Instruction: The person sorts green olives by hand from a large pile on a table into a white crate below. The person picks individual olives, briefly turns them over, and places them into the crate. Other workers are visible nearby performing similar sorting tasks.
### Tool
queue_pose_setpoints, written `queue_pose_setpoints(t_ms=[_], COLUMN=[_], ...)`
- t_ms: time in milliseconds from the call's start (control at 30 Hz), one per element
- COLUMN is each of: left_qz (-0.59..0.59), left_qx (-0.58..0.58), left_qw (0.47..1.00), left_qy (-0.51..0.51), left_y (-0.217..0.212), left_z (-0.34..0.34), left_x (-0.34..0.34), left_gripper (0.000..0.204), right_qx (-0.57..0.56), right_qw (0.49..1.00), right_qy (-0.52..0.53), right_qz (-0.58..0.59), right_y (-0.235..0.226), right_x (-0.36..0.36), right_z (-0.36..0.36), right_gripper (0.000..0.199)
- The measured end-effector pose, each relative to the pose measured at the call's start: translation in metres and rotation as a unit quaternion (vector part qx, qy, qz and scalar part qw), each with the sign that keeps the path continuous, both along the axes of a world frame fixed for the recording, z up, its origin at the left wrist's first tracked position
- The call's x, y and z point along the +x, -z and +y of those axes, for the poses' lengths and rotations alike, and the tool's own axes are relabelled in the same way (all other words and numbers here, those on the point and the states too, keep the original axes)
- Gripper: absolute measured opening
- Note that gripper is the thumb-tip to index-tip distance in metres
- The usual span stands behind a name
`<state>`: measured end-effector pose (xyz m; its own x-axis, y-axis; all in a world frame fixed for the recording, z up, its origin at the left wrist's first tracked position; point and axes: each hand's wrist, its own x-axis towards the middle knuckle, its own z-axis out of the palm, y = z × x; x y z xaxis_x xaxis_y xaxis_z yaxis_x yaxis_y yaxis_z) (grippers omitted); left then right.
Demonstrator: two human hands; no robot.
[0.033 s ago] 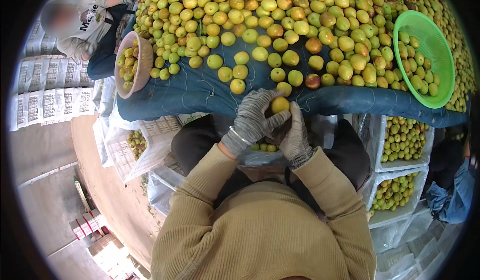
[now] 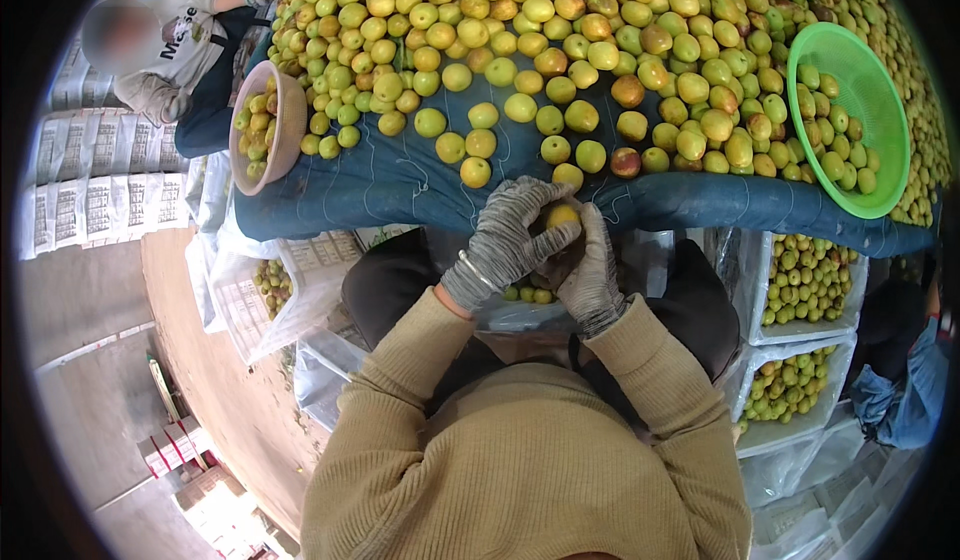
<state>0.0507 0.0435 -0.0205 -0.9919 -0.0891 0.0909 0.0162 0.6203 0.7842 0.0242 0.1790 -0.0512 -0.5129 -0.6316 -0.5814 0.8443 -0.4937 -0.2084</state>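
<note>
Both my hands wear grey knitted gloves and meet in front of me at the near edge of a blue cloth (image 2: 350, 192). Between them is a round yellow fruit (image 2: 562, 216), which looks like a jujube. My left hand (image 2: 515, 230) curls over it from the left, fingers across its top. From the right, my right hand (image 2: 592, 270) closes round its side and underside. The fruit's lower part is hidden by the gloves. Just beyond my fingertips, another loose fruit (image 2: 567, 176) lies on the cloth.
A large heap of yellow-green fruit (image 2: 560, 30) covers the cloth. A green basket (image 2: 880, 90) stands right, a pink basket (image 2: 290, 130) left, both holding fruit. Lined crates of fruit (image 2: 795, 385) sit below at right; another crate (image 2: 265, 325) is lower left. A person (image 2: 180, 60) sits far left.
The fruit between my hands sits slightly lower and my left fingers cover more of its top. Elsewhere almost nothing has shifted.
</note>
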Motion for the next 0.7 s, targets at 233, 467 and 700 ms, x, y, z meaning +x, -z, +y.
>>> queue_pose_setpoints(t_ms=[233,467,700], left_qz=[0.152,-0.012,0.072], left_qx=[-0.027,-0.179,0.524], left_qw=[0.975,0.96,0.829], left_qy=[-0.162,-0.213,-0.184], left_y=[0.009,0.042,0.039], left_z=[-0.037,-0.144,-0.122], left_x=[-0.012,-0.015,-0.013], left_gripper=[0.026,0.049,0.033], right_qx=[0.061,0.052,0.004], right_qw=[0.998,0.996,0.994], right_qy=[-0.004,-0.01,0.009], right_qz=[0.027,0.073,0.111], right_y=[-0.008,-0.011,-0.009], right_x=[-0.004,-0.003,-0.004], right_z=[0.005,0.004,0.0], right_gripper=[0.032,0.032,0.04])
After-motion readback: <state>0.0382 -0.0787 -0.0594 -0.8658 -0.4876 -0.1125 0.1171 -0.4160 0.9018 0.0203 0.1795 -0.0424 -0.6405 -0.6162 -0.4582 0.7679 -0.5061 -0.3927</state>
